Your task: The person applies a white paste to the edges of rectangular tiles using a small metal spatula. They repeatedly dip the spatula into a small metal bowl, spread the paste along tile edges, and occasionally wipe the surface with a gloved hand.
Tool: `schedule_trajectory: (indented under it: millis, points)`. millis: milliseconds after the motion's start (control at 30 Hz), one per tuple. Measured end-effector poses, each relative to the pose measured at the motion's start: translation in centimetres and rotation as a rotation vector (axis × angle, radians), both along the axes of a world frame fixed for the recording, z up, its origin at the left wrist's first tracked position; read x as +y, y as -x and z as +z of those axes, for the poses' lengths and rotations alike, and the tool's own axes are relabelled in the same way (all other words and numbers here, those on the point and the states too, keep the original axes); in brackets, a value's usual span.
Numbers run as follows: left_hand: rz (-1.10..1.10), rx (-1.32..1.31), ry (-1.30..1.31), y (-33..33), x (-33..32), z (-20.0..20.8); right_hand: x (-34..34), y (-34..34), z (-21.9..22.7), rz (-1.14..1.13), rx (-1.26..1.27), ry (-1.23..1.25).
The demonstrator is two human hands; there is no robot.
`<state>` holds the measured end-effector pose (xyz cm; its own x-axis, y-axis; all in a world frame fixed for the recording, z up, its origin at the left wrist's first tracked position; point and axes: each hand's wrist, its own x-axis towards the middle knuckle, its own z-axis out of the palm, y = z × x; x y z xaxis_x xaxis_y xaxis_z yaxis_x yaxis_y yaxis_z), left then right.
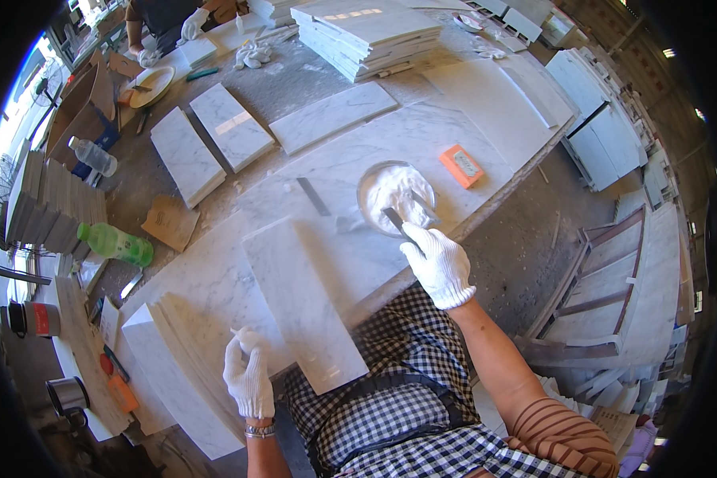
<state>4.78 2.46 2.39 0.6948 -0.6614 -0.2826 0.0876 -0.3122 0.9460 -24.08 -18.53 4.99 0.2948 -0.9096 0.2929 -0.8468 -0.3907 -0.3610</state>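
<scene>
My right hand [440,267], in a white knit glove, is closed on a dark, flat scraper [395,219] at the near rim of a round bowl [362,191]. White paste [394,185] fills the bowl, and a grey flat blade [425,209] rests in it. Left of my lap, my gloved left hand [248,374] is raised beside a long white marble strip [303,303]. Its fingers are bent together at a small whitish bit that I cannot make out. The strip lies across the larger marble slab [207,279] and juts over its front edge toward my checked apron.
An orange box [461,166] sits right of the bowl, a grey metal strip [313,197] left of it. Stacked marble tiles [366,36] stand behind; more slabs [183,358] lean at near left. A green bottle [115,244] lies at left. Across the table, another person's gloved hand [193,25] shows.
</scene>
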Motion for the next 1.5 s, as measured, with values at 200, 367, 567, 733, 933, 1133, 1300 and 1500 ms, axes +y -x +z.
schedule_trajectory:
  millis: [200,367,567,733,933,1133,1300,1500]
  points:
    - [-0.002,-0.016,-0.068,-0.2,-0.4,0.6,0.3,-0.2,0.2,-0.021,0.013,0.027]
    - [-0.002,-0.013,-0.091,-0.1,-0.8,0.8,1.0,-0.1,0.5,-0.020,0.003,0.051]
    - [-0.035,-0.052,-0.151,-0.6,-1.5,0.6,1.6,-0.7,1.1,0.030,-0.004,0.029]
    - [-0.052,-0.066,-0.153,-0.6,-2.3,0.3,3.0,-2.5,1.7,0.096,-0.045,0.013]
    - [-0.091,-0.101,-0.172,-0.7,-2.9,0.5,3.5,-6.3,0.8,0.238,-0.046,0.083]
    - [-0.108,-0.080,-0.188,-0.7,-3.2,1.3,3.8,-9.7,0.1,0.368,-0.026,0.056]
    - [-0.123,-0.092,-0.239,-0.7,-3.7,1.9,3.3,-11.8,0.1,0.474,0.046,0.078]
    - [-0.149,-0.077,-0.286,-0.8,-4.4,2.4,2.7,-12.3,0.2,0.391,0.001,0.013]
